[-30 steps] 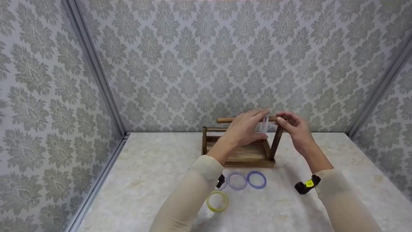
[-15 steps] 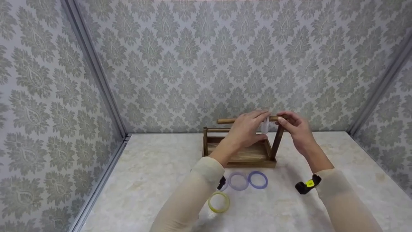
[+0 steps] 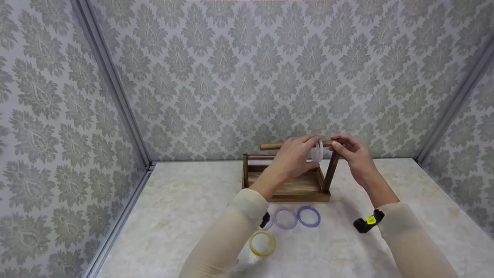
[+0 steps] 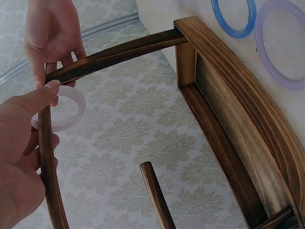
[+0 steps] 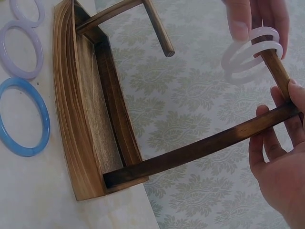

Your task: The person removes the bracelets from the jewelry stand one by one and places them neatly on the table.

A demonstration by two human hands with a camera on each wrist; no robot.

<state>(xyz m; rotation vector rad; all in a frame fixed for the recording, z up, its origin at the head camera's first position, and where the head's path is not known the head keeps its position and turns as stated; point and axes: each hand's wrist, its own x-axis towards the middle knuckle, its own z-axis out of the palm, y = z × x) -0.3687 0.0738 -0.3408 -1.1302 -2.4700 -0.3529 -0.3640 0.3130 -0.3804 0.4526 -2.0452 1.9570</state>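
Two translucent whitish bangles [image 5: 267, 46] hang around the upper bar [image 3: 270, 146] of a wooden stand [image 3: 299, 197], close to its right post. My left hand [image 3: 293, 158] pinches the bangles at the bar, thumb against them and fingers behind. In the left wrist view only one whitish bangle [image 4: 80, 106] shows clearly. The right hand [image 3: 355, 154] grips the corner where post and bar meet; in the right wrist view its fingers [image 5: 271, 148] lie behind the post. The bar's left end sticks out free past my left hand.
On the table before the stand lie a blue bangle [image 3: 308, 216], a lilac one [image 3: 285, 218] touching it, and a paler one partly behind the left wrist. A yellow bangle [image 3: 262, 243] lies nearer. A second, lower bar [image 4: 155, 191] projects at the stand's other side. Patterned walls surround the table.
The bangles on the bar now sit slightly turned and spread, where before they stood edge-on together. My left hand has shifted very slightly; the right hand keeps its grip.
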